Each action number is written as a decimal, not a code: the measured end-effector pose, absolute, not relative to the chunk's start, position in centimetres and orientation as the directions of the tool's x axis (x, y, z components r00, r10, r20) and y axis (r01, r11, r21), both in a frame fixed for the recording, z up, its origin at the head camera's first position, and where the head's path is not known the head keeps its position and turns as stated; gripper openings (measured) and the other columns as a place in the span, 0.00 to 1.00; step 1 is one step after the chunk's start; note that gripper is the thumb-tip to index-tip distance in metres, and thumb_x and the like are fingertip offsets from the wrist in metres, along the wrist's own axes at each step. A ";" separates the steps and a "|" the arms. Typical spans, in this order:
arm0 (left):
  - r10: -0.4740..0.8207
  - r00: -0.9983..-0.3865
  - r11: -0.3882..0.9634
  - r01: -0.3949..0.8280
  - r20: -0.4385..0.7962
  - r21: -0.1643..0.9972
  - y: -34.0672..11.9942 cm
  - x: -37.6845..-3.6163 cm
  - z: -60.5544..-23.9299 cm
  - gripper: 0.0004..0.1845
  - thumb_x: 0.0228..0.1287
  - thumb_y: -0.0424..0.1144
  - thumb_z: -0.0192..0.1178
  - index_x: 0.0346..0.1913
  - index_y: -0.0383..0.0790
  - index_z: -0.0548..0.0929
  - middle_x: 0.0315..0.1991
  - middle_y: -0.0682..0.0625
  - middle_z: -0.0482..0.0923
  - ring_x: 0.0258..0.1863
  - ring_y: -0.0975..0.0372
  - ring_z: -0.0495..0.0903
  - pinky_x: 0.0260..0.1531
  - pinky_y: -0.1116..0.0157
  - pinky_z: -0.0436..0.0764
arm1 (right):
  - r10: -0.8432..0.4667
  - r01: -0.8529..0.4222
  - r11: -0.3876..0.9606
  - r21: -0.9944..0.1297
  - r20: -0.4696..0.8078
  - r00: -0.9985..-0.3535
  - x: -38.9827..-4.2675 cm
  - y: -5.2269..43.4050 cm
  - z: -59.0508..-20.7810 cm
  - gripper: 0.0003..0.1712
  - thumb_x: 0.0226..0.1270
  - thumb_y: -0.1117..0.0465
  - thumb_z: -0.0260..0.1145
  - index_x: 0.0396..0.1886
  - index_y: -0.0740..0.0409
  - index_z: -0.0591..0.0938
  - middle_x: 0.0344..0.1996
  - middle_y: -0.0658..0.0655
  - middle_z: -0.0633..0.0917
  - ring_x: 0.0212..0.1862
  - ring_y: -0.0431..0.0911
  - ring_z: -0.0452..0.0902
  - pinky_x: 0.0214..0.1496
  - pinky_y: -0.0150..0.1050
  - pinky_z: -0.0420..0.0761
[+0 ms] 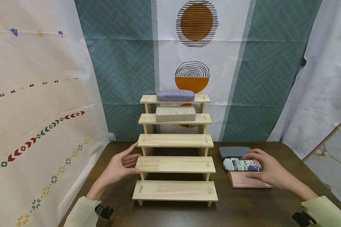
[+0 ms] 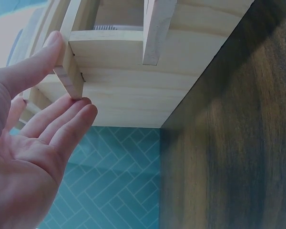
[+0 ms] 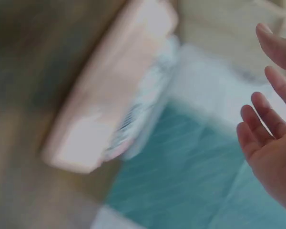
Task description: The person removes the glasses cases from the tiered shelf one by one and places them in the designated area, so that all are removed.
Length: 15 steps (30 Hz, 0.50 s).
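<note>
A wooden step rack (image 1: 175, 164) stands on the dark table (image 1: 244, 211). The left hand (image 1: 120, 166) – fingers straight – touches its second step's end. The right hand (image 1: 268, 170), relaxed and open, hovers over the printed case (image 1: 238, 164) – between a grey case (image 1: 233, 152) and a pink case (image 1: 245, 181).

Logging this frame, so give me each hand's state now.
Left hand: open, straight fingers touching the wooden step shelf.
Right hand: open, over the printed case, holding nothing.
</note>
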<state>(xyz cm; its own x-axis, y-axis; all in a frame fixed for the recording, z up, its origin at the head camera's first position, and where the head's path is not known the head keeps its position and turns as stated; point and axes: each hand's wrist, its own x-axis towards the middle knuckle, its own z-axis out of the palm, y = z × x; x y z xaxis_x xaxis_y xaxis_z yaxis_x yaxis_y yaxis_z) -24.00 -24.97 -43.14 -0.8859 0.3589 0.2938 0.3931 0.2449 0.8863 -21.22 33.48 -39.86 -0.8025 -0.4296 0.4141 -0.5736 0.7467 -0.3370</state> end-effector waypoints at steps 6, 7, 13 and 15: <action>0.356 -0.887 0.242 0.391 0.293 0.888 -25.0 -24.0 -43.4 0.58 0.52 0.27 0.81 0.84 0.52 0.62 0.67 0.31 0.76 0.66 0.41 0.78 0.60 0.52 0.81 | -0.462 -0.620 0.678 -0.395 0.427 -0.777 -21.9 28.3 -36.8 0.30 0.56 0.59 0.86 0.57 0.43 0.85 0.59 0.48 0.80 0.61 0.51 0.78 0.54 0.58 0.84; 0.356 -0.888 0.242 0.388 0.291 0.889 -25.0 -24.0 -43.4 0.58 0.52 0.26 0.81 0.84 0.52 0.62 0.67 0.31 0.76 0.66 0.41 0.78 0.60 0.51 0.81 | -0.462 -0.626 0.666 -0.405 0.434 -0.773 -22.1 27.6 -36.3 0.29 0.57 0.59 0.85 0.58 0.45 0.85 0.59 0.48 0.81 0.61 0.52 0.78 0.56 0.60 0.83; 0.349 -0.895 0.255 0.377 0.279 0.891 -24.9 -24.0 -43.2 0.58 0.52 0.26 0.81 0.84 0.53 0.62 0.68 0.32 0.76 0.66 0.42 0.78 0.61 0.47 0.80 | -0.437 -0.610 0.646 -0.459 0.432 -0.788 -24.6 24.2 -33.7 0.31 0.66 0.56 0.80 0.66 0.54 0.81 0.64 0.59 0.79 0.64 0.61 0.76 0.62 0.67 0.77; 0.347 -0.896 0.257 0.374 0.276 0.891 -24.8 -24.1 -43.1 0.58 0.52 0.26 0.81 0.84 0.53 0.63 0.67 0.31 0.76 0.66 0.42 0.78 0.61 0.46 0.79 | -0.421 -0.592 0.651 -0.474 0.423 -0.802 -25.8 23.3 -33.1 0.33 0.66 0.55 0.79 0.68 0.56 0.80 0.65 0.61 0.79 0.64 0.62 0.75 0.64 0.66 0.76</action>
